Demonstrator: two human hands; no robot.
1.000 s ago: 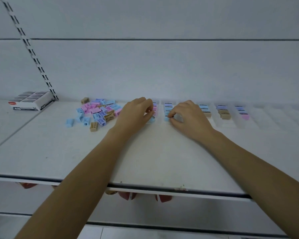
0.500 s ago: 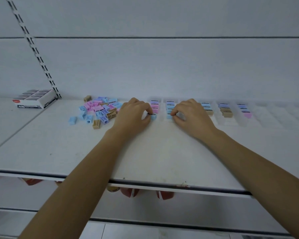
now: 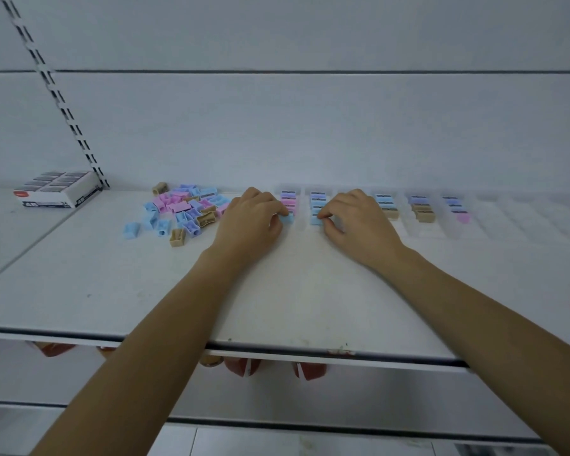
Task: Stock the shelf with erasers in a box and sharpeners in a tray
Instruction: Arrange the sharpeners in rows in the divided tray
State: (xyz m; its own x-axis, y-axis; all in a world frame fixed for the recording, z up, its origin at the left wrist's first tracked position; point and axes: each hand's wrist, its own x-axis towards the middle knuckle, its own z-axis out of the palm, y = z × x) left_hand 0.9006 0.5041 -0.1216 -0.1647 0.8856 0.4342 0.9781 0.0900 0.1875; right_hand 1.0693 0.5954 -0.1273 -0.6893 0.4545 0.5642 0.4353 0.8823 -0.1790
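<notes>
Our left hand [image 3: 247,222] pinches a blue sharpener [image 3: 287,219], our right hand [image 3: 359,225] a second blue sharpener [image 3: 316,220], at the near ends of neighbouring clear tray [image 3: 507,222] lanes — long axes crosswise, holes' facing unclear — several lanes part-filled, rightmost unfilled, loose pile [image 3: 185,209] left, eraser box [image 3: 58,192] seemingly stocked.
</notes>
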